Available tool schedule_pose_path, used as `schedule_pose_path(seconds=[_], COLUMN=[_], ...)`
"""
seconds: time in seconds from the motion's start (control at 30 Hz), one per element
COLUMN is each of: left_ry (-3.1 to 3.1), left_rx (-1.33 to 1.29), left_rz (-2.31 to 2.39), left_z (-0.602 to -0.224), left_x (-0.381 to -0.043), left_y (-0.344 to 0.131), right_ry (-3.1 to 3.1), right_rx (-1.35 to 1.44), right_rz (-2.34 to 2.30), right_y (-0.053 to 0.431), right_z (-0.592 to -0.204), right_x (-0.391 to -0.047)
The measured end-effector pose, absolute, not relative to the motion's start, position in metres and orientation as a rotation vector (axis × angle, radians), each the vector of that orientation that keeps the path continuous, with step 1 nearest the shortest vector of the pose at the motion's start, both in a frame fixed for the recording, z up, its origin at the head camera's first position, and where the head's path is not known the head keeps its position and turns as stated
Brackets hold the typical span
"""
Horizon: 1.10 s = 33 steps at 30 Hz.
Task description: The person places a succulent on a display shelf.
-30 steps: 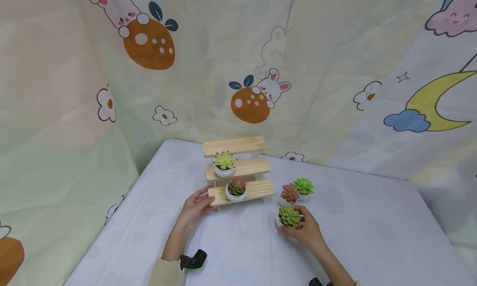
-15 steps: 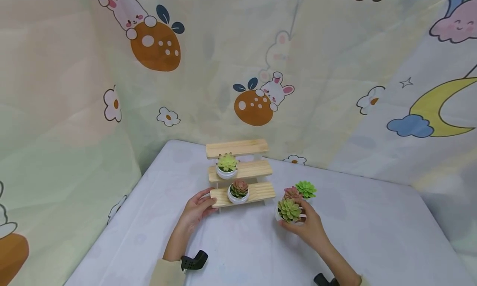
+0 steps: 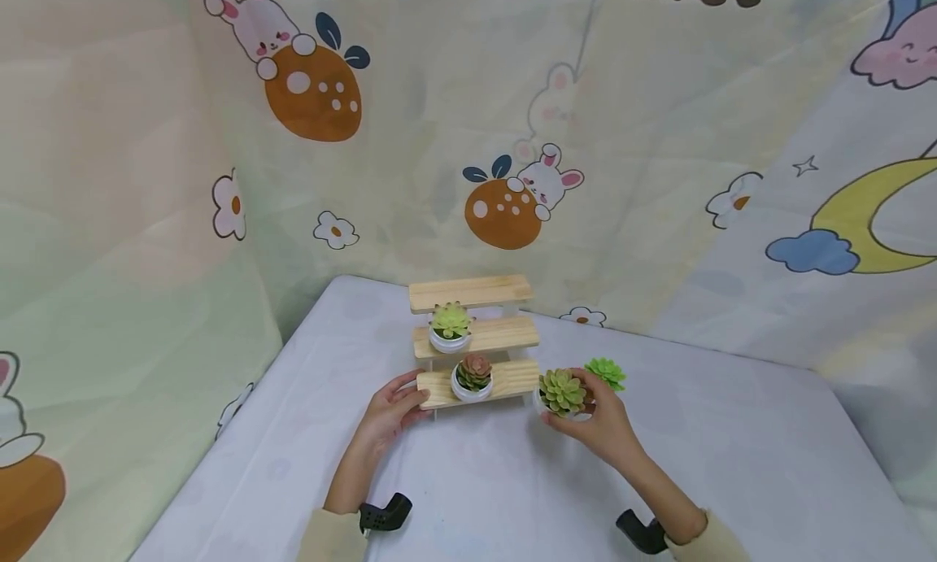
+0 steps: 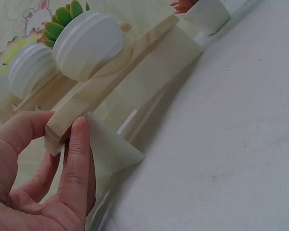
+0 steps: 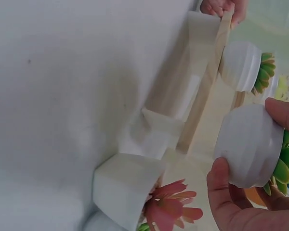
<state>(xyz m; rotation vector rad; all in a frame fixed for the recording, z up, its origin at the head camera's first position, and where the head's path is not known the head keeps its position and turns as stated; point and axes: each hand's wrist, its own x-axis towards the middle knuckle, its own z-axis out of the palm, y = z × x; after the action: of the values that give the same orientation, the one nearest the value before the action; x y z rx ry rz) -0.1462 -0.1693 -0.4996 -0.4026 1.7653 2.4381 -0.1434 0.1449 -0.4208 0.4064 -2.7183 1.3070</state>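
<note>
My left hand [image 3: 391, 411] pinches the left end of the lowest board of a three-tier wooden stand [image 3: 516, 376]. In the left wrist view the fingers [image 4: 77, 163] lie against the board's end. My right hand [image 3: 603, 420] grips a green potted succulent [image 3: 562, 393] by its white pot [image 5: 250, 144], raised off the table at the right end of that board. A red-and-green potted succulent [image 3: 474, 375] sits on the lowest board. On the middle board stands a yellow-green one [image 3: 450, 324].
A bright green succulent [image 3: 606, 372] stands on the table behind my right hand. Beside it is a pink succulent in a white angular pot [image 5: 127, 187], hidden in the head view. The white-covered table [image 3: 468, 497] ends at a printed cloth backdrop [image 3: 410, 139].
My right hand has lifted the green succulent and carried it left toward the stand, covering the pink one in the head view. My left hand keeps its grip on the board.
</note>
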Motion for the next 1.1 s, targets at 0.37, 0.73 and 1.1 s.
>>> schedule_pose_path(seconds=[0.37, 0.73, 1.1], left_ry=[1.773, 1.75, 1.741], left_rx=[-0.391, -0.404, -0.405], left_rz=[2.445, 2.447, 2.473], left_z=[-0.5, -0.502, -0.5], left_x=[-0.145, -0.146, -0.146], left_y=[-0.169, -0.169, -0.169], right_ry=[-2.724, -2.72, -2.747], right_rx=[0.448, 0.438, 0.373], right_rz=[1.336, 1.39, 1.455], right_y=[0.132, 0.12, 0.112], right_z=[-0.411, -0.403, -0.401], right_x=[-0.156, -0.177, -0.199])
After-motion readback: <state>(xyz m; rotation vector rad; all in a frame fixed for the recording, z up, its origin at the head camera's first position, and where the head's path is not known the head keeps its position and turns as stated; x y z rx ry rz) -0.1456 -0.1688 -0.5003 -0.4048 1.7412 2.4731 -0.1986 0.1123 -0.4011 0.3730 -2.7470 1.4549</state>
